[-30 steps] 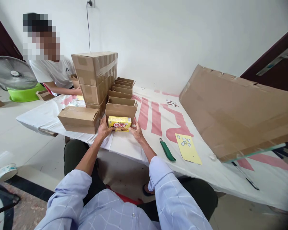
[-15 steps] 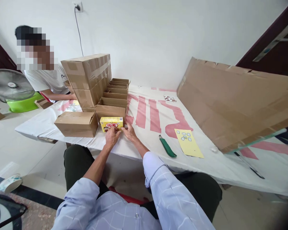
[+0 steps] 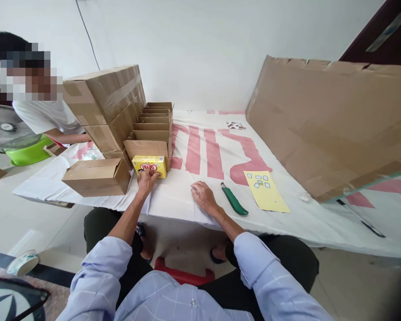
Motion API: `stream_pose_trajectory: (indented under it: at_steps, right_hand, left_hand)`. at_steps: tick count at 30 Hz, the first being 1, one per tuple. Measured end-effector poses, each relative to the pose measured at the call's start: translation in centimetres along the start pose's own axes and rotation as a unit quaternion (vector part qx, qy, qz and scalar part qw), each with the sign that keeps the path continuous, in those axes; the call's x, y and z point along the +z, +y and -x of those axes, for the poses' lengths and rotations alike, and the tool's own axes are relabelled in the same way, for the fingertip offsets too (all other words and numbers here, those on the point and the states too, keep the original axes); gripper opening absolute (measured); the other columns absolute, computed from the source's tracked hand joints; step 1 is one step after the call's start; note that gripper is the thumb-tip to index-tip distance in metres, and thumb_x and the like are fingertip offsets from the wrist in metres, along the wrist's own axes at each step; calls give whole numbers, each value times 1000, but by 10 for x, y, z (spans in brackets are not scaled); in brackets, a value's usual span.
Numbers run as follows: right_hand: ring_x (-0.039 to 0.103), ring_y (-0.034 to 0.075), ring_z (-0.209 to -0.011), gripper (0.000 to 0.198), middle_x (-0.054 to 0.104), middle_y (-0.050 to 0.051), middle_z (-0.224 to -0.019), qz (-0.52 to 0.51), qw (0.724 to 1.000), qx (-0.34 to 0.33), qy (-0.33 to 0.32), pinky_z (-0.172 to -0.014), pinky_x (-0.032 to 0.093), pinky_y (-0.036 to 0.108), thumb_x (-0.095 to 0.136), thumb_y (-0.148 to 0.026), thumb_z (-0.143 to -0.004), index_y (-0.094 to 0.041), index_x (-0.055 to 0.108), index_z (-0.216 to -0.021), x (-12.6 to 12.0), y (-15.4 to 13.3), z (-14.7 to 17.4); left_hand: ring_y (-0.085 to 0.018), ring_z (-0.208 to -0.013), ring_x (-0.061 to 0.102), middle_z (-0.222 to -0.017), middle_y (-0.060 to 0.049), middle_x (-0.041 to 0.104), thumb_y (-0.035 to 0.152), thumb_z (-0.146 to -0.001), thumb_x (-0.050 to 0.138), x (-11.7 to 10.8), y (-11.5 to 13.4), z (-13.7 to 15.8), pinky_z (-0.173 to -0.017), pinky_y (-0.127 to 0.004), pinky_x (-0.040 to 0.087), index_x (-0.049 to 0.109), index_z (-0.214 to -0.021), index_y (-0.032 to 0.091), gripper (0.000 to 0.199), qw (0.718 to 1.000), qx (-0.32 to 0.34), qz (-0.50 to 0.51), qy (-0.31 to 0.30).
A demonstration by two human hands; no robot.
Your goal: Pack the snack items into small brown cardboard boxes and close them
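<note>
A small yellow printed box point(image 3: 149, 164) stands on the cloth-covered table, in front of the row of open cardboard boxes. My left hand point(image 3: 147, 182) is at its front, fingers bent against the lower part and covering some of the print. Further right, apart from the box, my right hand point(image 3: 204, 197) is low over the cloth with its fingers curled together. Whether anything small is in them is hidden. Beside that hand lies a green-handled utility knife point(image 3: 234, 199). A yellow sheet point(image 3: 270, 196) with several pale, blue-edged stickers is just beyond the knife.
Open cardboard boxes point(image 3: 153, 134) form a row behind the yellow box. A closed carton point(image 3: 95, 177) stands left, before stacked taped cartons point(image 3: 112, 96). Large cardboard point(image 3: 327, 129) leans at right; a dark thin tool point(image 3: 361, 218) lies near it. Another person point(image 3: 43, 116) sits far left.
My right hand has left the yellow box and moved right, towards the knife. My left hand stays at the box. The whole view has shifted a little.
</note>
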State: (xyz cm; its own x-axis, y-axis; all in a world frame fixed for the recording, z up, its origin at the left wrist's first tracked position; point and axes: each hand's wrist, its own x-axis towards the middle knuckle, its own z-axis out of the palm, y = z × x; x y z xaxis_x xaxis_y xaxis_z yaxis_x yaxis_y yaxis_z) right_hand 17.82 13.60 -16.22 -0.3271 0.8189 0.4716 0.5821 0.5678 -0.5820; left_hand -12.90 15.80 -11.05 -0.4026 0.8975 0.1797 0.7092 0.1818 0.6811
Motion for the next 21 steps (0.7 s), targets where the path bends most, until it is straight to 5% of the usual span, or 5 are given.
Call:
stream_pose_trajectory:
  at_steps: [7, 21]
  right_hand:
    - [63, 26, -98, 22, 74, 10, -101, 32, 998, -48, 4, -93, 52, 40, 54, -15, -102, -22, 75, -101, -28, 13, 29]
    - [59, 28, -97, 23, 71, 11, -103, 58, 998, -34, -11, -91, 50, 43, 54, -16, -102, -23, 75, -96, -28, 5, 33]
  left_hand:
    - [-32, -89, 71, -82, -8, 75, 57, -77, 75, 0, 6, -24, -85, -41, 53, 67, -73, 23, 35, 1000, 6, -20, 7]
    - [-25, -85, 64, -75, -2, 65, 51, -75, 74, 30, 34, -110, -79, -33, 50, 61, -70, 23, 31, 1000, 18, 2, -17]
